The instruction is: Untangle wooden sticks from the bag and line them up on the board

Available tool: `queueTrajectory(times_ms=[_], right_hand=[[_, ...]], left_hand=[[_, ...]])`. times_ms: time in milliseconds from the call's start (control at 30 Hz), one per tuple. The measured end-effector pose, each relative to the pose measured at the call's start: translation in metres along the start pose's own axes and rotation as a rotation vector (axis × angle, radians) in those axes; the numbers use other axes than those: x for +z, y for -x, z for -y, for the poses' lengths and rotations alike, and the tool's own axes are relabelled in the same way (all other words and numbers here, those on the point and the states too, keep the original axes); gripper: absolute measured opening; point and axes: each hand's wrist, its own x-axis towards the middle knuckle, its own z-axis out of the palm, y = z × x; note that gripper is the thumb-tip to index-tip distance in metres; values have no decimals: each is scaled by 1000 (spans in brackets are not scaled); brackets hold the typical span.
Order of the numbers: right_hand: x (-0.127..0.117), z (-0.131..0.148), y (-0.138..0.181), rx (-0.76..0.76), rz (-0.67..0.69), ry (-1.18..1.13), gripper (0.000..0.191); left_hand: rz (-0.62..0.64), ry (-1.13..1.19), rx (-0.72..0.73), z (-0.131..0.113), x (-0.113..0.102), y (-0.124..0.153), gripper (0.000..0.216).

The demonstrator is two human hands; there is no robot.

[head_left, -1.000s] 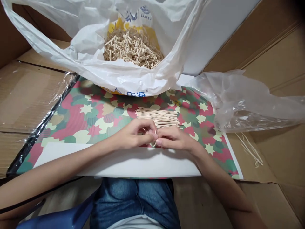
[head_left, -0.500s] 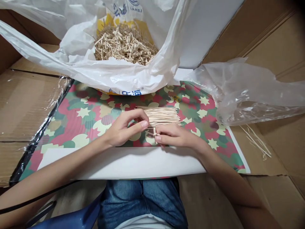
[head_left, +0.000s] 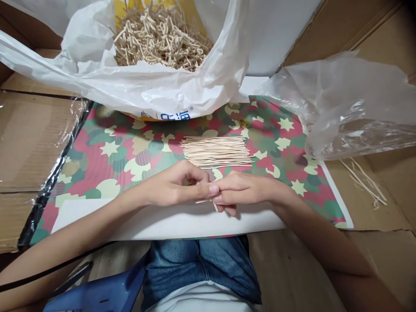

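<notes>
Patterned counter (head_left: 97, 167) | left hand (head_left: 177, 186) + right hand (head_left: 245, 190) angled inward, touching | both hands' fingers clamped on stick (head_left: 216, 207), ends poking out | bundle (head_left: 217, 151) just beyond

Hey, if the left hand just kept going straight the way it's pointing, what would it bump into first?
The right hand: the left hand points straight at it, and their fingertips already seem to touch, though overlap makes the exact contact hard to judge.

single head-worn view, facing forward and down, close above patterned tabletop (head_left: 92, 171)
</notes>
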Motion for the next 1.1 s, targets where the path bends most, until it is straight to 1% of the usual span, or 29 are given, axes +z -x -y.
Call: queueTrajectory(times_ms=[100, 167, 300, 433, 500, 567, 600, 700, 767, 833, 933, 1100], right_hand=[[-1, 2, 2, -25, -26, 18, 27], [-2, 1, 3, -60, -63, 34, 25], [-1, -1, 4, -107, -124, 71, 21], [1, -2, 4, -148, -121, 76, 27], [3, -2, 3, -179, -135, 94, 29], [4, -1, 3, -216, -154, 121, 30], [4, -1, 3, -229, -166, 135, 31], [7, -1, 3, -274, -214, 174, 30], [10, -2, 3, -312, -244, 202, 29], [12, -3, 2, -346, -260, 238, 28], [15, -4, 1, -368, -295, 314, 29], [17, -4, 0, -348, -357, 409, 31]], left_hand=[[1, 127, -29, 4, 1, -1, 26], [-23, 185, -36, 5, 0, -1, 27], [-86, 207, -27, 5, -2, 1, 28], [-23, 216, -22, 2, 0, 3, 30], [-54, 216, -9, 1, 1, 3, 33], [-63, 193, 11, 1, 1, 3, 35], [-43, 175, 19, 1, 1, 3, 35], [69, 121, 52, 0, -3, 5, 35], [95, 91, 99, -1, -5, 7, 33], [105, 46, 137, 0, -6, 9, 32], [106, -20, 151, 0, -6, 12, 33], [74, -105, 169, -3, -6, 13, 34]])
